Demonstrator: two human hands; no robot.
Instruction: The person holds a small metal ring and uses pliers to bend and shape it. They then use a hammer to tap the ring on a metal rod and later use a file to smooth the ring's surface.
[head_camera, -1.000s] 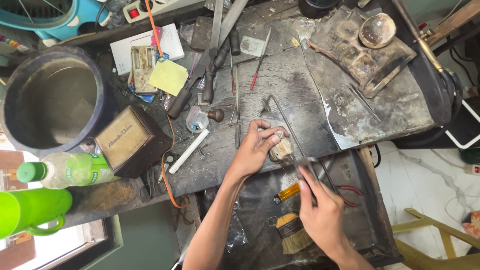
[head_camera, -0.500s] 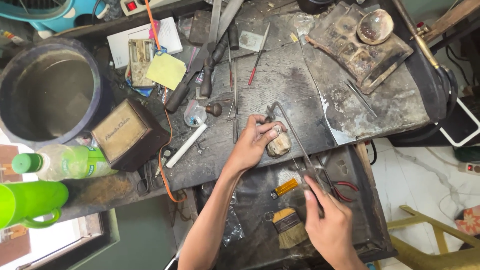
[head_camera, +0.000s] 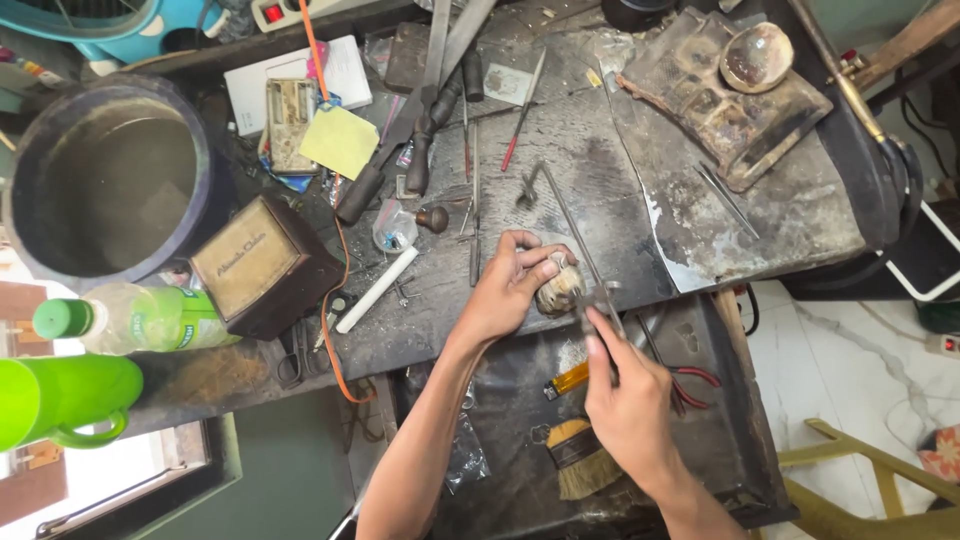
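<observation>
At your far left a brown square tin (head_camera: 262, 267) with a pale label, beside it a clear bottle (head_camera: 140, 318) lying flat with green cap and green label, above them a yellow sticky note (head_camera: 340, 140).

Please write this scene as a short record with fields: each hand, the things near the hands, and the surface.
left hand: fingers pinch a small pale object on the workbench
right hand: holds a long thin metal tool, angled up across the bench
near the hands: brush, red-handled pliers, white stick
left side: large dark pot, brown box, green-capped bottle
surface: dark, stained, cluttered with tools
</observation>
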